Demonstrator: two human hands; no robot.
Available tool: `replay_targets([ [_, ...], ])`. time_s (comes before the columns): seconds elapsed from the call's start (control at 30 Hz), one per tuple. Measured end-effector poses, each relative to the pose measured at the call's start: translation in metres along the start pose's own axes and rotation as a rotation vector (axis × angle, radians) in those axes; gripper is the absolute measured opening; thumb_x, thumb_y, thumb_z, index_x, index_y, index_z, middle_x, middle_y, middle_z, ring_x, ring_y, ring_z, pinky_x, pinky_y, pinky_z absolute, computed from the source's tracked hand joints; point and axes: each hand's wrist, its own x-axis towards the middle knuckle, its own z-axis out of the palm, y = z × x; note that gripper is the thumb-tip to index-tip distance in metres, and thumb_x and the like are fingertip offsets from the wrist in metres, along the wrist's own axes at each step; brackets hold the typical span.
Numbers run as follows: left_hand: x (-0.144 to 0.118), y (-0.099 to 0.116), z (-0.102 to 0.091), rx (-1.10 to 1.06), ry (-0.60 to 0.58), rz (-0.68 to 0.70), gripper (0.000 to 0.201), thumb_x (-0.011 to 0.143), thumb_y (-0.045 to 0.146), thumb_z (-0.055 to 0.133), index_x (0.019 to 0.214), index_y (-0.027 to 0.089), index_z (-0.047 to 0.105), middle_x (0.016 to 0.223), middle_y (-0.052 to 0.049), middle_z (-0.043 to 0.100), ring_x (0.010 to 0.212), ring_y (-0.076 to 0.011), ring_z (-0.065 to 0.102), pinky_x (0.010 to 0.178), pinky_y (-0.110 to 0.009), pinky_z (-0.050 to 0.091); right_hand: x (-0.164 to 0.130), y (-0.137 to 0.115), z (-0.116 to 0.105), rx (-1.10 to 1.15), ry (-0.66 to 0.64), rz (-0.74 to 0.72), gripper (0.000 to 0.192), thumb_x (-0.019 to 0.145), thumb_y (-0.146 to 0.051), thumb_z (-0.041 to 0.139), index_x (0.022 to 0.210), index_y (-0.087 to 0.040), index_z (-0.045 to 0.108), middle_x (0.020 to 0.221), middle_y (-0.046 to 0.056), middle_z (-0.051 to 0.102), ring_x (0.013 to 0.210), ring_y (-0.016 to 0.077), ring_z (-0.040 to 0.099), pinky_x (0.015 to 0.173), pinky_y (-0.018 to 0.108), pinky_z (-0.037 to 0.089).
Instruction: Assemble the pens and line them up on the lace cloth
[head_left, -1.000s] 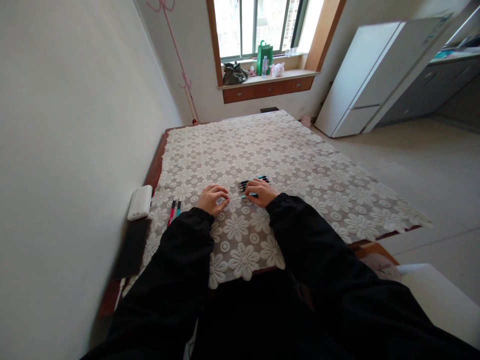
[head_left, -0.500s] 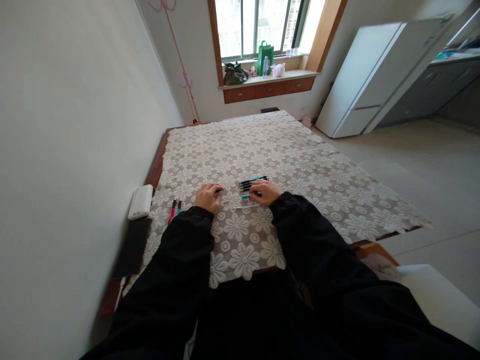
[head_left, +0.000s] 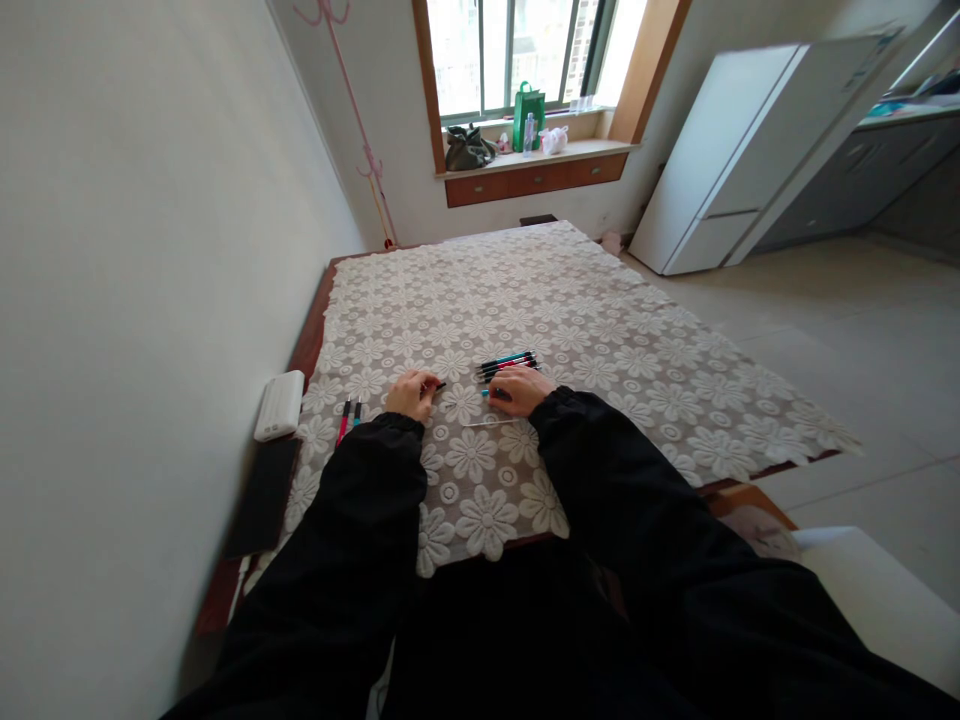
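Observation:
My left hand is closed in a pinch on a small black pen part, just above the lace tablecloth. My right hand is closed on a short blue and black pen piece, mostly hidden by the fingers. Beyond that hand lie several pens side by side, blue, red and black. A thin whitish refill-like stick rests on the cloth in front of the right hand. Left of my left hand are a pink pen and a blue pen.
A white power-bank-like box and a flat black object with a white cable sit along the table's left edge by the wall. Past the far end are a windowsill with bags and a white refrigerator.
My right hand has shifted slightly left and covers more of the blue piece. The black part in my left hand shows more now. The whitish stick lies slightly nearer to me.

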Motion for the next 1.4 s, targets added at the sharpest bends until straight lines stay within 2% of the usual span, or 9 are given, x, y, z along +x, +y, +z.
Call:
replay_targets([
  [0.13,0.0,-0.002,0.001,0.032,0.013,-0.016,0.02,0.081,0.025,0.065,0.101,0.025,0.069,0.101,-0.005,0.071,0.088,-0.0224,0.063,0.086,-0.039,0.049,0.001,-0.004,0.001,-0.039,0.0,0.05,0.019,0.085,-0.039,0.068,0.083,-0.02,0.067,0.085,0.005,0.07,0.085,0.021,0.063,0.08,0.031,0.042],
  [0.23,0.001,-0.001,0.001,0.029,-0.038,-0.016,0.019,0.082,0.022,0.062,0.098,0.025,0.071,0.099,-0.004,0.072,0.09,-0.0227,0.063,0.088,-0.039,0.049,0.002,-0.007,0.001,-0.058,-0.014,0.07,0.026,0.086,-0.045,0.068,0.085,-0.019,0.066,0.086,0.006,0.07,0.086,0.0215,0.063,0.08,0.031,0.041],
  [0.43,0.001,0.009,-0.002,-0.006,-0.11,0.082,0.02,0.083,0.019,0.058,0.097,0.023,0.072,0.101,-0.004,0.072,0.097,-0.0241,0.063,0.094,-0.041,0.047,0.002,-0.009,0.002,-0.075,-0.022,0.082,0.016,0.09,-0.034,0.062,0.088,-0.019,0.068,0.089,0.007,0.071,0.087,0.021,0.063,0.081,0.031,0.04],
  [0.73,0.0,0.01,-0.003,0.002,-0.112,0.128,0.018,0.081,0.019,0.059,0.093,0.023,0.071,0.097,-0.004,0.073,0.098,-0.0249,0.063,0.094,-0.042,0.048,0.003,0.001,0.009,0.053,-0.014,-0.03,0.011,0.091,-0.025,0.061,0.092,-0.019,0.07,0.091,0.006,0.071,0.086,0.0186,0.063,0.079,0.028,0.042],
  [0.93,-0.003,0.015,-0.007,0.002,-0.085,0.143,0.017,0.078,0.022,0.063,0.093,0.022,0.069,0.098,-0.005,0.071,0.097,-0.0255,0.063,0.092,-0.042,0.049,0.002,0.0,0.003,0.108,0.023,-0.033,0.011,0.088,-0.027,0.064,0.092,-0.018,0.07,0.087,0.005,0.071,0.082,0.0185,0.063,0.076,0.028,0.042],
  [1.13,-0.006,0.02,-0.012,-0.042,-0.07,0.247,0.009,0.079,0.023,0.064,0.086,0.023,0.069,0.106,-0.004,0.069,0.106,-0.0242,0.059,0.1,-0.043,0.046,0.001,-0.008,-0.002,0.122,0.032,-0.109,0.021,0.088,-0.034,0.064,0.076,-0.019,0.07,0.071,0.003,0.064,0.071,0.0164,0.055,0.071,0.029,0.037],
  [1.3,-0.007,0.02,-0.012,-0.015,-0.106,0.305,0.011,0.075,0.029,0.071,0.084,0.024,0.072,0.116,-0.004,0.068,0.117,-0.0274,0.054,0.106,-0.047,0.041,0.001,-0.015,0.0,0.106,-0.009,-0.174,0.025,0.081,-0.044,0.073,0.079,-0.02,0.071,0.078,0.004,0.064,0.078,0.018,0.054,0.073,0.029,0.036],
  [1.4,-0.006,0.019,-0.01,-0.015,-0.107,0.309,0.007,0.076,0.029,0.071,0.08,0.025,0.074,0.118,-0.003,0.068,0.12,-0.0275,0.052,0.109,-0.048,0.039,0.002,-0.019,0.002,0.071,-0.032,-0.186,0.022,0.08,-0.041,0.074,0.083,-0.02,0.07,0.084,0.004,0.065,0.084,0.0195,0.054,0.076,0.03,0.036],
])
